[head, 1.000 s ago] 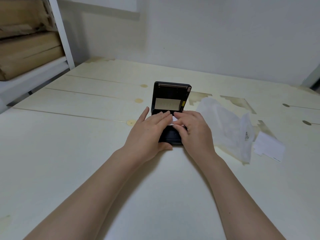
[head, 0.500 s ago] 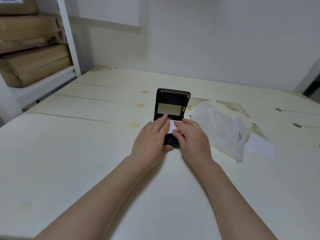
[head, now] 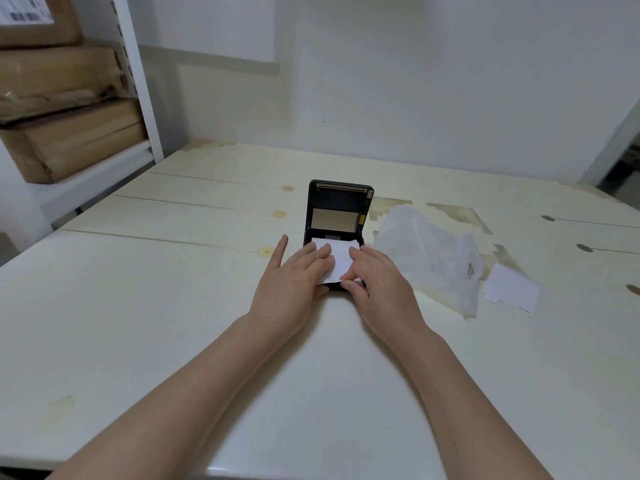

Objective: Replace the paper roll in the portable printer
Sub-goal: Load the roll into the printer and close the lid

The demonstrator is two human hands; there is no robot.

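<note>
Centrally on the table (head: 138, 306) the printer (head: 337, 202) is stood, lid raised. Across its front the left hand (head: 294, 282) is laid, fingers straight. The right hand (head: 379, 282) is laid alongside, and whether it is pinching cannot be told. Both are rested on paper (head: 341, 258) leading from the printer's bay.

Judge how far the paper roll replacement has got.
Done: printer lid open, wrapper aside, roll seemingly loaded. In hand: left hand and right hand lie on the paper strip over the body. Left: close the lid.

Pale wooden table (head: 145, 306) against white wall (head: 433, 81), shelf (head: 104, 168) with cardboard boxes (head: 72, 140)
</note>
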